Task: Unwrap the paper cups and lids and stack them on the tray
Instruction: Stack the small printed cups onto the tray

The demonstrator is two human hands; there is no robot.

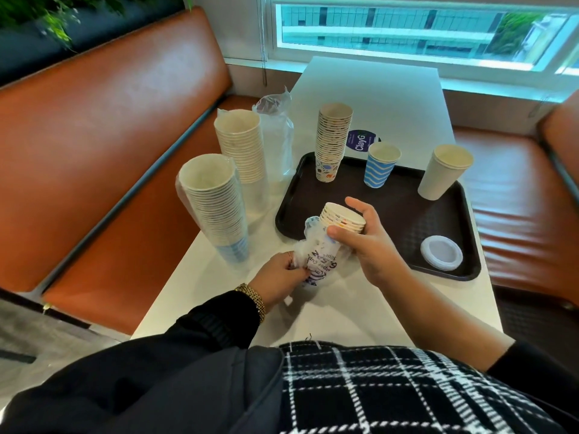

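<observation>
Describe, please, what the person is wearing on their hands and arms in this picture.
The left hand has a thin ring on one finger, and a gold link bracelet or watch band circles the wrist above a black sleeve. The right hand wears nothing visible; its forearm is bare up to a black sleeve pushed back near the elbow.

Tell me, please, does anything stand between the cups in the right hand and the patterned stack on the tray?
Nothing visible does. The held cups, gripped by the right hand, sit above the tray's near edge, and bare tray floor runs to the patterned stack.
</observation>
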